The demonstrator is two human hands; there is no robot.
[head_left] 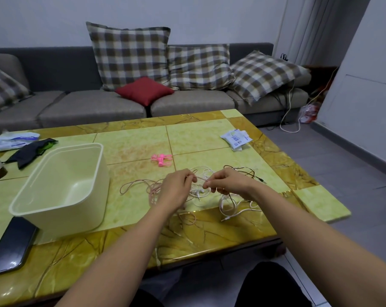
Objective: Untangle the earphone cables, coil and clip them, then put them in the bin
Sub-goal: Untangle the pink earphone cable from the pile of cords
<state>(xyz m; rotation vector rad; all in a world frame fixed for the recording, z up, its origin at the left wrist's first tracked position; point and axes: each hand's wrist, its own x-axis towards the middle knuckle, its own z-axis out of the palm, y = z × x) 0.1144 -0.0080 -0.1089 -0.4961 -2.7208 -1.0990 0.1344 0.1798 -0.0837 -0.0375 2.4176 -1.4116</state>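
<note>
Over the table's near edge, left hand (pixel 176 187) and right hand (pixel 226 181) each pinch a strand of the tangled earphone cables (pixel 200 191); nothing coiled, clips (pixel 161 160) untouched, bin (pixel 61 185) empty.

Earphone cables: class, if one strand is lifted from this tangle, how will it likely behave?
Probably floppy: the earphone cables lie in loose loops on the table around the left hand and right hand, which pinch a strand. Likely light, being thin. Lifting one would probably drag others along, since the strands cross.
</note>
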